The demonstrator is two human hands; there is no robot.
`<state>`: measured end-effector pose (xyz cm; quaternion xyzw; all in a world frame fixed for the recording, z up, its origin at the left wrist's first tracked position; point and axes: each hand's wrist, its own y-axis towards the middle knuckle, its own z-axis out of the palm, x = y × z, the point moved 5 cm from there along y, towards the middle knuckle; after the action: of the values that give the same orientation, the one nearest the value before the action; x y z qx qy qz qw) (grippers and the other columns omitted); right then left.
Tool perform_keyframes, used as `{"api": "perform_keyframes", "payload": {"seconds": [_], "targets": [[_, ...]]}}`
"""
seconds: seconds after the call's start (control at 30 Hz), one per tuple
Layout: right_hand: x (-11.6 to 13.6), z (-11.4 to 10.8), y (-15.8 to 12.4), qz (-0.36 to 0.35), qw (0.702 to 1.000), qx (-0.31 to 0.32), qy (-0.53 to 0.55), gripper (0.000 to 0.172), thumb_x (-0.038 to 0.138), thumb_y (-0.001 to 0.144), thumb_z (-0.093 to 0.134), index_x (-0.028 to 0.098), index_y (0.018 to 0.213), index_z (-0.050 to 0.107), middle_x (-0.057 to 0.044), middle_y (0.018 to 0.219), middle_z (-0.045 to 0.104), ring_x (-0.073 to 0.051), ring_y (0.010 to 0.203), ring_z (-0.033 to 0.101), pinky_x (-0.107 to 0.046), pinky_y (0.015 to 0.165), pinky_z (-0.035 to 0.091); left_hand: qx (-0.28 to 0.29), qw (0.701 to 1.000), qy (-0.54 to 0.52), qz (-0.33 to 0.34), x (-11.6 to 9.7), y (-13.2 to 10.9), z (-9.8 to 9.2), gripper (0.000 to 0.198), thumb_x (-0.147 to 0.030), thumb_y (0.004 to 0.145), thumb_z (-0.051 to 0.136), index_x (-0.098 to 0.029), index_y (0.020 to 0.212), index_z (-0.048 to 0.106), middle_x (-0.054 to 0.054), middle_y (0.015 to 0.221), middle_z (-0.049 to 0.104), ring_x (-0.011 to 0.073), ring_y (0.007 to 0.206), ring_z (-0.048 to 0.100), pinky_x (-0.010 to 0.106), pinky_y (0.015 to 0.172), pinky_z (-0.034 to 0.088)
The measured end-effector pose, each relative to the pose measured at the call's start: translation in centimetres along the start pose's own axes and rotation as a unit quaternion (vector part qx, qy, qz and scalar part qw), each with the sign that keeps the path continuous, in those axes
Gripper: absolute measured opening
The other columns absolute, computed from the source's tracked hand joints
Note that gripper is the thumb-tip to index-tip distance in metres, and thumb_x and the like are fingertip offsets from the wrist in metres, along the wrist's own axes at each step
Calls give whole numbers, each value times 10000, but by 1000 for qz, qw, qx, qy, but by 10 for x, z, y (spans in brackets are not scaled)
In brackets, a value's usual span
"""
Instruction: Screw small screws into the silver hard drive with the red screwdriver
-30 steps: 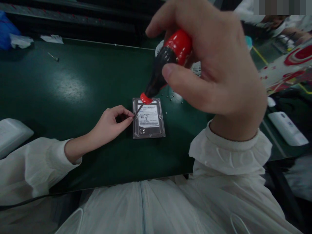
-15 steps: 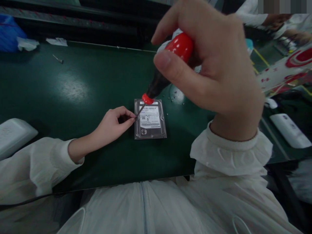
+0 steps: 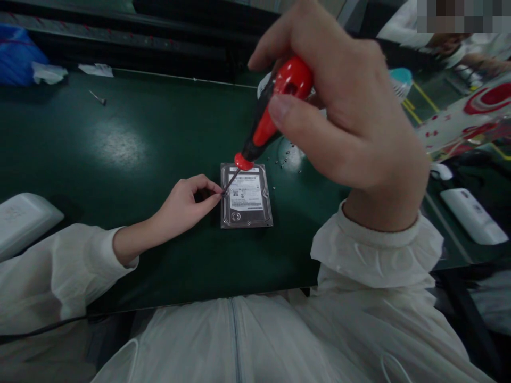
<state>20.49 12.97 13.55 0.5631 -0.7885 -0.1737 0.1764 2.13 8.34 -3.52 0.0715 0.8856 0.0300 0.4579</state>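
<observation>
A silver and black hard drive [image 3: 246, 205] with a white label lies flat on the green table [image 3: 179, 127]. My right hand [image 3: 339, 106] grips the handle of a red and black screwdriver [image 3: 265, 125], which slants down to the drive's left edge. At that same edge, my left hand [image 3: 186, 205] has thumb and index finger pinched beside the screwdriver's tip; whatever they hold is too small to make out. Several small screws [image 3: 286, 154] are scattered to the upper right of the drive.
A white object [image 3: 26, 221] sits at the left edge, a blue bag [image 3: 18, 56] at the far left. One small metal piece [image 3: 98, 98] lies toward the back. On the right are a white device [image 3: 473, 215] and another person's hands [image 3: 485, 64].
The screwdriver handle has turned, showing a red stripe along its side. My right thumb and fingers have shifted slightly on it. My left hand keeps its place at the drive's edge.
</observation>
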Motion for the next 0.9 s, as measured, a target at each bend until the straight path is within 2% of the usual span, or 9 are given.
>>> {"api": "perform_keyframes", "payload": {"seconds": [0.1, 0.23, 0.33, 0.43, 0.5, 0.63, 0.8, 0.9], "targets": [[1, -1, -1, -9, 1000, -2, 14, 538, 336, 983, 366, -55, 1278, 590, -120, 1201, 595, -120, 926, 538, -286, 963, 463, -1, 1000, 2, 1, 1, 0, 0, 218, -386, 881, 639, -200, 907, 750, 24, 890, 756, 190, 782, 680, 302, 709, 512], [2, -1, 0, 3, 999, -24, -26, 566, 455, 1053, 342, 7, 1230, 640, -76, 1125, 605, -75, 828, 489, -249, 881, 449, -3, 1000, 8, 4, 2, 0, 0, 214, -381, 881, 637, -200, 900, 750, 25, 891, 757, 191, 786, 682, 305, 718, 514], [1, 1, 1, -3, 1000, -14, -4, 595, 435, 1056, 282, -14, 1253, 618, -84, 1131, 588, -81, 850, 494, -260, 949, 444, -4, 1000, 2, 6, 2, 0, 0, 218, -383, 884, 637, -199, 907, 752, 26, 892, 757, 193, 798, 685, 307, 735, 518], [2, 2, 1, -36, 999, 2, 39, 597, 355, 970, 318, -87, 1280, 572, -130, 1186, 575, -127, 945, 524, -304, 1033, 439, 0, 1000, -5, 2, 1, 0, 0, 230, -393, 883, 638, -196, 911, 752, 28, 889, 757, 193, 787, 682, 303, 712, 516], [3, 2, 0, -33, 999, -3, 24, 571, 355, 969, 343, -62, 1275, 585, -124, 1193, 587, -141, 982, 540, -308, 1006, 437, 1, 1000, -7, -3, 1, 0, 1, 230, -394, 878, 636, -196, 906, 750, 29, 884, 756, 193, 777, 680, 300, 694, 513], [2, 1, -1, 13, 999, -11, -29, 565, 433, 1063, 288, 18, 1254, 621, -92, 1187, 613, -118, 950, 567, -294, 934, 416, -2, 1000, 2, 2, 1, 0, 0, 212, -380, 876, 635, -203, 902, 749, 24, 885, 755, 191, 786, 679, 300, 707, 517], [4, 2, 2, -31, 999, 10, 27, 633, 392, 967, 301, -89, 1302, 540, -178, 1228, 555, -167, 1047, 546, -334, 1008, 432, -1, 1000, -3, 2, 1, 0, 0, 204, -375, 888, 640, -205, 915, 749, 18, 896, 756, 182, 776, 671, 296, 716, 520], [4, 3, 2, -3, 1000, 3, -2, 596, 452, 1003, 310, 8, 1309, 562, -113, 1195, 563, -129, 923, 507, -314, 916, 429, 1, 1000, -4, -2, 1, 0, 0, 210, -383, 885, 639, -204, 909, 747, 21, 895, 756, 186, 780, 672, 300, 720, 522]]}}
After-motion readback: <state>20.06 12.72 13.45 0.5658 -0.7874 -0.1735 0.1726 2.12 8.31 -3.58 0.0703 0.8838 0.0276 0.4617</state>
